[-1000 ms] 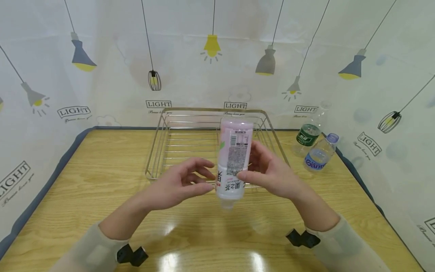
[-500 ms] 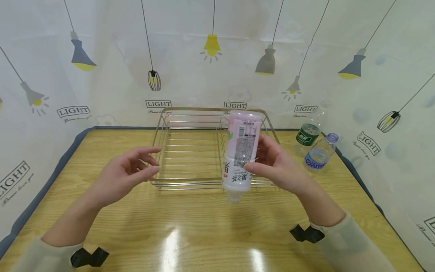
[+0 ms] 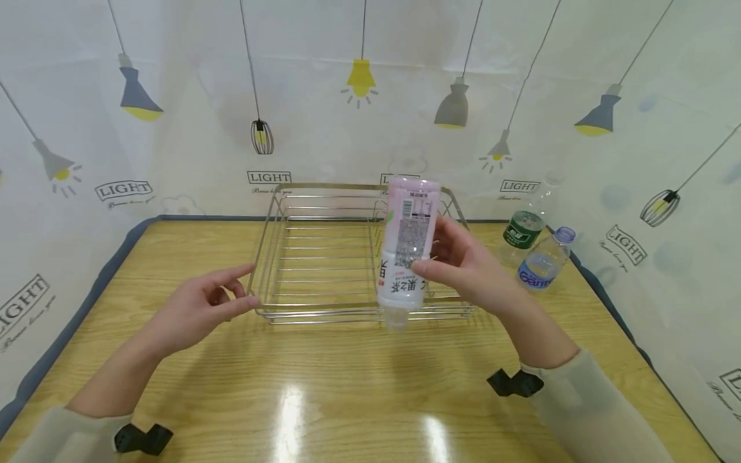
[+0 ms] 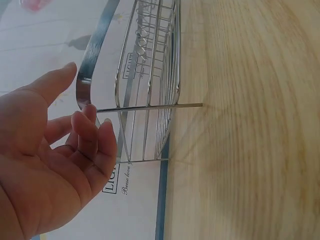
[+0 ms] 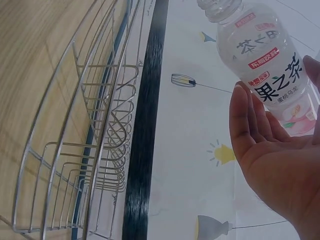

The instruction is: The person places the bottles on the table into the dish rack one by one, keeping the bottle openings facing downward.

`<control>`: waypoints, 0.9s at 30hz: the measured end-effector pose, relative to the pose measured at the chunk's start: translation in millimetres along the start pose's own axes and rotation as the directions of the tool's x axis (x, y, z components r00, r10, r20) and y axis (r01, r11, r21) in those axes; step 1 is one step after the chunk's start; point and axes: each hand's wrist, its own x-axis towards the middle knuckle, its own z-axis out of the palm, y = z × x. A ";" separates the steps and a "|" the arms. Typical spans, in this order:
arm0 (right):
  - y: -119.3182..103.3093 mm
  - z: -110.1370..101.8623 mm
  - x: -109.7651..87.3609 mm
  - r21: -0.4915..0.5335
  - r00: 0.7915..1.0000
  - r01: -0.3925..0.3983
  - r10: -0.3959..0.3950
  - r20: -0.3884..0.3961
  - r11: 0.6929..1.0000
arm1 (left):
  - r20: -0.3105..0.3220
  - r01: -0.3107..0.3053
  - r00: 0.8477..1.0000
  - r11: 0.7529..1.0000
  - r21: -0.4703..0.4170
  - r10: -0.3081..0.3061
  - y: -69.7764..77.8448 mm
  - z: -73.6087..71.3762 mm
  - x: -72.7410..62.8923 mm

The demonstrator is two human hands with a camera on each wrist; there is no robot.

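An upside-down drink bottle (image 3: 409,238), with a pink-and-white label and a clear neck, is held up over the right part of a wire rack (image 3: 324,306). My right hand (image 3: 471,270) grips it from the right side, thumb on the near face and fingers behind. In the right wrist view the bottle (image 5: 267,60) is gripped above the rack, apart from its wires. At the rack's front left corner is my left hand (image 3: 197,308), its index finger and thumb at the rim. The left wrist view shows this hand (image 4: 60,160) with loosely bent fingers beside the corner.
To the right of the rack stand a clear bottle with a green label (image 3: 523,229) and a shorter bottle with a blue label (image 3: 541,265). A wall sheet printed with lamps (image 3: 359,141) rises behind the wooden table (image 3: 347,386).
My left hand has moved left and away from the bottle to the rack's front left corner. The bottle in my right hand has shifted slightly right and farther away over the rack.
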 end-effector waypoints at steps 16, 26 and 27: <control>-18.6 -0.9 73.1 -0.085 0.998 -0.006 0.000 -0.063 0.996 | 0.015 0.053 0.999 0.998 -0.032 -0.052 -5.3 4.9 0.6; -20.5 4.8 117.4 -0.053 0.996 -0.038 0.034 -0.083 0.998 | -0.009 0.047 0.999 0.998 -0.053 -0.048 -6.1 8.6 0.9; -19.5 5.5 121.7 -0.050 0.996 -0.037 0.032 -0.081 0.998 | -0.012 0.049 0.999 0.997 -0.053 -0.049 -6.4 9.1 0.6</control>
